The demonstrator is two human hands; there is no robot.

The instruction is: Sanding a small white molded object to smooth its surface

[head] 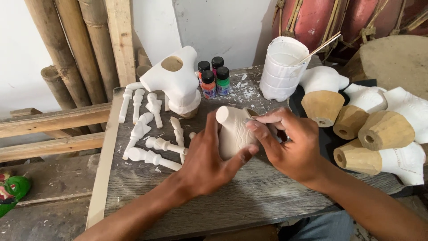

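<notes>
Curling round a white carved figure piece, the left hand has its fingers closed on it from below, while the right hand pinches shut on a thin tool at its top edge; the piece, pale with incised lines, sits just above the grey wooden counter, near small paint bottles

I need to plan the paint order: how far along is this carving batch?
Done: white-coated torso and small limb pieces. In hand: left hand steadies a pale carved piece; right hand works its surface. Left: pieces at right show bare wood; paint bottles capped.
</notes>
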